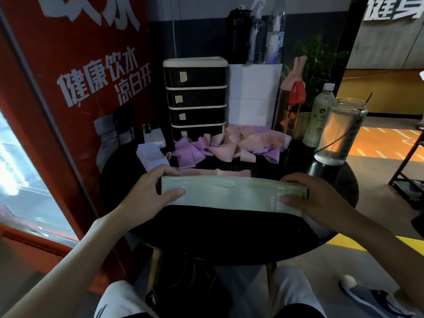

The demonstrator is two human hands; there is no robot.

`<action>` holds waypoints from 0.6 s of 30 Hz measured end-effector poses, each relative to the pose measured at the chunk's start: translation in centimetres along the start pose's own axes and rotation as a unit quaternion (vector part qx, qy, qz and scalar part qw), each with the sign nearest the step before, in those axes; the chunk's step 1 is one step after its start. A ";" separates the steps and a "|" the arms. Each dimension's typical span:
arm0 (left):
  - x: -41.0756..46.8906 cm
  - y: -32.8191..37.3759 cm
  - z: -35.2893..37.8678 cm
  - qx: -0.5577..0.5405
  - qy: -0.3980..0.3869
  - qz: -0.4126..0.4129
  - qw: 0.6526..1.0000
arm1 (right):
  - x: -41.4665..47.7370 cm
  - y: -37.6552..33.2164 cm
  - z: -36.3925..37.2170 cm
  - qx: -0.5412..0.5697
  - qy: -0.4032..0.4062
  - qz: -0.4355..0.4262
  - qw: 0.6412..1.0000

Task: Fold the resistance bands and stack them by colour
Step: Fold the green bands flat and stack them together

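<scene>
A thick stack of folded pale green resistance bands [229,193] lies across the near middle of the round black table [229,237]. My left hand [149,196] grips its left end, thumb on top and fingers curled behind. My right hand [321,200] grips the right end the same way. Just behind the green stack lies a flat folded pink band [220,172]. Farther back sits a loose heap of unfolded purple bands [188,153] and pink bands [257,140], tangled together.
A black drawer unit [196,97] and white box [254,92] stand at the table's back. Bottles [320,114] and a glass jar [341,131] crowd the right rear. White cards [150,154] and a power strip [153,135] lie at left. A red panel [68,88] flanks the left.
</scene>
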State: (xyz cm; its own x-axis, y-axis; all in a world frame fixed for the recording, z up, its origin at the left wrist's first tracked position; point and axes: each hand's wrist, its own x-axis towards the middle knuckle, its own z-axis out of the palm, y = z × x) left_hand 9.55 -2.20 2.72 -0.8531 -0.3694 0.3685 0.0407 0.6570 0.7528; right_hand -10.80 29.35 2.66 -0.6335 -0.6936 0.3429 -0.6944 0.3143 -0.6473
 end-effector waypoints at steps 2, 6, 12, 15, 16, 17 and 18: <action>-0.4 -1.1 0.3 0.025 -0.014 0.001 1.000 | 0.4 0.5 0.8 -0.033 -0.011 -0.016 0.999; -1.1 -3.0 1.0 0.096 -0.039 0.026 0.994 | 0.6 1.5 1.6 -0.160 -0.056 -0.005 0.985; -1.1 -3.2 1.4 0.088 -0.023 0.007 0.996 | 0.7 1.4 2.2 -0.098 -0.041 -0.014 0.994; -1.1 -2.7 1.6 0.058 0.009 -0.007 0.998 | 1.1 1.2 2.2 -0.065 0.002 -0.033 0.997; -1.0 -2.7 1.6 0.053 0.015 -0.008 0.998 | 1.3 1.3 2.3 -0.061 0.008 -0.040 0.997; -1.0 -2.7 1.6 0.051 0.013 -0.010 0.999 | 1.4 1.3 2.3 -0.060 0.004 -0.042 0.997; -1.1 -2.7 1.6 0.052 0.004 -0.015 0.999 | 1.5 1.5 2.3 -0.065 -0.012 -0.042 0.997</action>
State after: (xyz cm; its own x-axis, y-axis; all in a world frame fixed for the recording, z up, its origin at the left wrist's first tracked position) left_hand 9.54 -2.57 -0.56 -0.8485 -0.3949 0.3524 -0.0388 0.7104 0.7027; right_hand -11.95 27.29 0.63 -0.5633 -0.7362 0.3751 -0.7843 0.3337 -0.5229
